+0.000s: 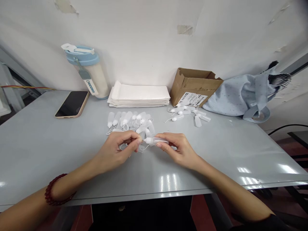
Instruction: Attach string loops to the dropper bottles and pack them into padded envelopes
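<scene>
My right hand [179, 148] grips a small translucent dropper bottle [156, 141] by its base end. The bottle lies sideways, its white nozzle pointing left, and a thin white strap loops below it. Right at the nozzle's tip, my left hand [122, 147] is closed in a pinch; the fingertips hide what is between them. Just behind both hands lies a pile of similar bottles [127, 118] with looped straps. A smaller group of such bottles [185, 111] is spread farther right, in front of a cardboard box.
A stack of white padded envelopes [139, 95] lies against the wall, between a blue-lidded drinking bottle [92, 75] and the open cardboard box [193, 86]. A phone [72, 104] rests at left on the grey table [108, 184]. A light-blue cloth bag [235, 94] slumps at right.
</scene>
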`<state>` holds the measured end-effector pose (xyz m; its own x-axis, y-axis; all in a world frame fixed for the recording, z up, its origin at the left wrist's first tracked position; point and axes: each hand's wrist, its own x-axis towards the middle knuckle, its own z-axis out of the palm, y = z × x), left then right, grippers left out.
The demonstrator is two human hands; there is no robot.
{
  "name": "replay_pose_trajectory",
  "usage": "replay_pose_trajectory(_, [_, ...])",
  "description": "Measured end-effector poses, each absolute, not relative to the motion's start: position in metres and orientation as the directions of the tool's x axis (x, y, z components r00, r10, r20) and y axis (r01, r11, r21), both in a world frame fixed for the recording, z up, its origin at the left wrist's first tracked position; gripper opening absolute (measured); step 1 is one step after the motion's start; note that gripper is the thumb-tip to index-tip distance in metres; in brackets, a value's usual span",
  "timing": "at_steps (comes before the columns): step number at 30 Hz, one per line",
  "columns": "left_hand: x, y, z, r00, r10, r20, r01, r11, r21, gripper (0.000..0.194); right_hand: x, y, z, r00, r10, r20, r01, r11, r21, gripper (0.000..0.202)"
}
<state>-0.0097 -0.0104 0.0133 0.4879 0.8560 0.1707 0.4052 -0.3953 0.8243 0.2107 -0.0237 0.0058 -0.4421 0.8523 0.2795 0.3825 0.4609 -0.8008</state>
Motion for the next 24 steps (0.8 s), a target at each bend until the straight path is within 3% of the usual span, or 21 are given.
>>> replay_pose_trajectory(24, [-0.0071, -0.0102, 0.0123, 0.525, 0.838, 0.145, 0.410, -0.398, 0.821, 0.023, 0.2076, -0.0243, 0.0033, -0.452, 0.850, 0.272, 0.399, 0.465, -0.790, 0.025])
